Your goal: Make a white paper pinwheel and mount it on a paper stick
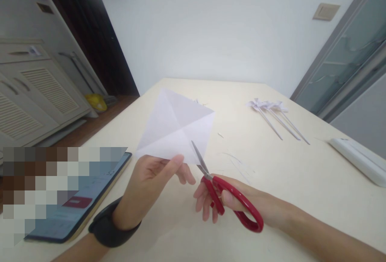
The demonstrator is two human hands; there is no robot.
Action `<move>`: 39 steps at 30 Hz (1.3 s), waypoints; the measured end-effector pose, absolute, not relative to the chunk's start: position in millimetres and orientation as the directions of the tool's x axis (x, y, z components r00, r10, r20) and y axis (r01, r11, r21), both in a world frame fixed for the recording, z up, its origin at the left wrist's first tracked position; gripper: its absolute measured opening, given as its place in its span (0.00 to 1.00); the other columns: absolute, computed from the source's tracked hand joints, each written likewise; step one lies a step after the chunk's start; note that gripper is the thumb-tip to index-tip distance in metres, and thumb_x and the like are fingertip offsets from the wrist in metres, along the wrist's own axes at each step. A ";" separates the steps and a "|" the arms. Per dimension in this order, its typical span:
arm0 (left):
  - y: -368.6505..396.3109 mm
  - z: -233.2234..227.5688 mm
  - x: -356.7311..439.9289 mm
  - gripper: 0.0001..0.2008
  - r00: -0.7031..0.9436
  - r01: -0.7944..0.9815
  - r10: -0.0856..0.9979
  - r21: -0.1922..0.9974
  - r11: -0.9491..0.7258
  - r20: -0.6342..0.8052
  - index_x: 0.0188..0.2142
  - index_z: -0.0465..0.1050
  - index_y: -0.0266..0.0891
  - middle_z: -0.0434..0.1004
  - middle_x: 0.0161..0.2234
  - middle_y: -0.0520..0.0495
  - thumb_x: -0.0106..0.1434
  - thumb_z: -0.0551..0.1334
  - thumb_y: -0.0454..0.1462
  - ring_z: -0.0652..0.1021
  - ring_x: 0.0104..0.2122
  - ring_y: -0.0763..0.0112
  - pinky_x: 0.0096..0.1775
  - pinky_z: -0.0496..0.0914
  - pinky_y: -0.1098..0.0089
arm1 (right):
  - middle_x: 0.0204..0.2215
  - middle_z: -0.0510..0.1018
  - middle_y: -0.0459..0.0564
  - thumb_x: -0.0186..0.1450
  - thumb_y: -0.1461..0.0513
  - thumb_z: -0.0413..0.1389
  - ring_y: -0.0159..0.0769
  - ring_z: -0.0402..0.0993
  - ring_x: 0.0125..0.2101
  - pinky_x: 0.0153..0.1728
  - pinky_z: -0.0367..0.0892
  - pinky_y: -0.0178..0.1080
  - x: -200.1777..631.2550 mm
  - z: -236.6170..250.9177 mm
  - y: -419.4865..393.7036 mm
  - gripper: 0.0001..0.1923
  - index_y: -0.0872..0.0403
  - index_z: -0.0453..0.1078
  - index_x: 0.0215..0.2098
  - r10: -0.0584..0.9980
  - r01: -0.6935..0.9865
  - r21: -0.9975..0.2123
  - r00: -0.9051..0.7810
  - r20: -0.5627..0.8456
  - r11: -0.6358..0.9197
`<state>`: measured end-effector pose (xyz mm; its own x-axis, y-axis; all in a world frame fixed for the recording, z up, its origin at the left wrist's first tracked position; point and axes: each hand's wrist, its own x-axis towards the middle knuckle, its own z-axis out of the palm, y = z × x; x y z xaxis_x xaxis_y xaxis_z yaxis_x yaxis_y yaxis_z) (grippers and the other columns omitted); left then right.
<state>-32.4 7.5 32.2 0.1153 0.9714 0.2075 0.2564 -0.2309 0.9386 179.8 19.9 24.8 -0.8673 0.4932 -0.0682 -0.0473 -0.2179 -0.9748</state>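
pinching paper (pixel 173 127) by near edge, left fingers (pixel 175 161), scissors (pixel 235 196) in right fingers (pixel 206 212)

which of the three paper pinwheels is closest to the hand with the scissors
The leftmost pinwheel; it lies closest to the right hand, while the middle pinwheel and rightmost pinwheel sit farther right.

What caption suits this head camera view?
Left hand holds creased white paper; right hand holds red-handled scissors near its corner.

Home, by look: louvred cabinet (pixel 33 81), dark door (pixel 87 21), wood-brown floor (pixel 116 111), white wall (pixel 211 25) with light switch (pixel 326 11).
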 end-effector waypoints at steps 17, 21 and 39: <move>8.2 27.8 -36.7 0.18 0.148 0.214 0.958 0.937 -0.275 0.247 0.21 0.73 0.41 0.76 0.21 0.53 0.64 0.53 0.37 0.74 0.24 0.71 0.31 0.67 0.71 | 0.38 0.69 0.55 0.64 0.50 0.47 0.33 0.67 0.33 0.38 0.62 0.41 179.5 20.0 22.4 0.20 0.57 0.64 0.43 0.493 -0.103 -0.962 -0.869 -0.037 -0.252; 9.0 26.9 -36.2 0.18 0.163 0.223 0.956 0.935 -0.277 0.245 0.21 0.74 0.41 0.77 0.22 0.53 0.64 0.53 0.37 0.75 0.25 0.72 0.31 0.67 0.71 | 0.38 0.69 0.55 0.64 0.51 0.47 0.32 0.67 0.33 0.38 0.62 0.41 179.3 19.0 23.2 0.19 0.58 0.64 0.42 0.491 -0.110 -0.959 -0.870 -0.034 -0.261; 10.3 26.3 -36.4 0.18 0.160 0.233 0.953 0.928 -0.291 0.259 0.21 0.74 0.41 0.76 0.22 0.54 0.64 0.53 0.37 0.75 0.25 0.72 0.31 0.68 0.72 | 0.38 0.69 0.55 0.64 0.50 0.47 0.33 0.68 0.33 0.38 0.63 0.41 179.0 19.6 22.0 0.20 0.57 0.64 0.43 0.474 -0.113 -0.960 -0.880 -0.022 -0.255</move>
<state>-36.4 10.3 26.3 0.1601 0.9525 0.2589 0.2327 -0.2913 0.9279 179.0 22.0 19.6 -0.8800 0.4745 -0.0219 -0.1135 -0.2548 -0.9603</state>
